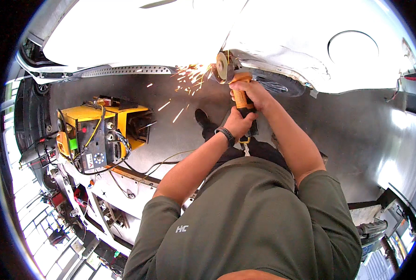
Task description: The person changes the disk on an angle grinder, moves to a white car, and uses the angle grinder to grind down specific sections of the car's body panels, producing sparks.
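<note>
Both my hands grip an angle grinder [240, 97] with an orange and black body. My right hand [254, 93] wraps the front of the body near the head. Behind it, my left hand [238, 123], with a dark band on the wrist, closes round the rear end. The grinder's disc [223, 66] is held against the lower edge of a white car body [170, 37]. Orange sparks [194, 74] fly off to the left and down. The exact contact spot is hidden behind the disc and guard.
A yellow and black welding machine [96, 135] with cables stands on the left. Its cable [166, 161] runs over the grey floor [357, 126] toward my legs. A dark tyre [282, 84] sits under the car's edge, right of the grinder. My dark shoe [202, 115] is below the sparks.
</note>
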`<state>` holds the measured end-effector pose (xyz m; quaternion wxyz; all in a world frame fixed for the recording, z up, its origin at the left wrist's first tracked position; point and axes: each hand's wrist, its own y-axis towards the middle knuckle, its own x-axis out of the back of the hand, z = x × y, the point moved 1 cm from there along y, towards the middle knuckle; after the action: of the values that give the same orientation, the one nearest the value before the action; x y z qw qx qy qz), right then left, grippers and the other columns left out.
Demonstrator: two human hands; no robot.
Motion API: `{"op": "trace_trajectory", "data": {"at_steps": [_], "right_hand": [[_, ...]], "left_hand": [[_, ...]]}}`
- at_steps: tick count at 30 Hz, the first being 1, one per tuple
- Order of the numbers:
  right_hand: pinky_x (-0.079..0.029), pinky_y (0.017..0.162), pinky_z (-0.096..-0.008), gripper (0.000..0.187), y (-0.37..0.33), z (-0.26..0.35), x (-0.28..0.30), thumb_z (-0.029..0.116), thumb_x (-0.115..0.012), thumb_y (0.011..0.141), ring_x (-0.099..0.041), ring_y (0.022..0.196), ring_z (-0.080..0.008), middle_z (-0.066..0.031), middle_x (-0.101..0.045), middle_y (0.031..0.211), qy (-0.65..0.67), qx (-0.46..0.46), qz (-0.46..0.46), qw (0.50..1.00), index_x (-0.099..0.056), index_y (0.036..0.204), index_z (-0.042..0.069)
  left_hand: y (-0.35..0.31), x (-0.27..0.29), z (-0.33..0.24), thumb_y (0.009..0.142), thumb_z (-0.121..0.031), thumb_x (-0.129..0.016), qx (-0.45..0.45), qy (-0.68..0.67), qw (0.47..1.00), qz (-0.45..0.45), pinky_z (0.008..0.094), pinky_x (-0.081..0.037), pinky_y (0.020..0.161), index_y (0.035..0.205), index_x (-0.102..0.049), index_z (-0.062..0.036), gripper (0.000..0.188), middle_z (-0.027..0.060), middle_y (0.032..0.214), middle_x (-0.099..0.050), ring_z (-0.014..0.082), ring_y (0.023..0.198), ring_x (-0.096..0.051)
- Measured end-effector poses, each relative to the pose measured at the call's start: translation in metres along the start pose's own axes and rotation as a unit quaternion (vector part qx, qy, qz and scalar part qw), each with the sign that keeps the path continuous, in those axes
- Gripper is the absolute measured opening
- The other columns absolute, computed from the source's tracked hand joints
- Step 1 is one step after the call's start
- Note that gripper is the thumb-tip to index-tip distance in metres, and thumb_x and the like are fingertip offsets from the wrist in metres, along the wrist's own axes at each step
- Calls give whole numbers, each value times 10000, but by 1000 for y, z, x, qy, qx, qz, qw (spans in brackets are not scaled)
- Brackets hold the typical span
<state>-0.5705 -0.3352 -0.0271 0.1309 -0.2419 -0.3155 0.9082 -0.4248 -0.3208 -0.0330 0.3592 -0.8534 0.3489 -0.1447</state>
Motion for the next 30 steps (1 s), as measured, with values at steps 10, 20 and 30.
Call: {"op": "trace_trajectory", "data": {"at_steps": [10,20,30], "right_hand": [[-541,684,-321,384,8,-5,5,295,-838,782,-667,768,-165,-64,-694,889,7,2,-20,1000,-710,1032,34],[-551,715,-314,331,2,-3,2,251,-791,838,-679,810,-175,-76,-690,923,6,13,-13,1000,-686,1069,39],[-562,801,-347,369,-73,-40,10,258,-730,870,-678,858,-196,-79,-679,973,139,107,-43,983,-620,1144,36]], "left_hand": [[-1,-2,-1,941,-195,-713,-7,-36,999,2,322,-518,890,1322,-448,-6,501,86,1138,-647,165,1010,-621],[-9,0,-10,930,-246,-706,-24,53,998,-4,313,-524,811,1309,-461,4,517,45,1008,-636,153,870,-615],[-40,14,1,861,-233,-769,-131,260,943,158,386,-483,1031,1400,-320,65,761,201,1311,-571,281,1215,-595]]}}
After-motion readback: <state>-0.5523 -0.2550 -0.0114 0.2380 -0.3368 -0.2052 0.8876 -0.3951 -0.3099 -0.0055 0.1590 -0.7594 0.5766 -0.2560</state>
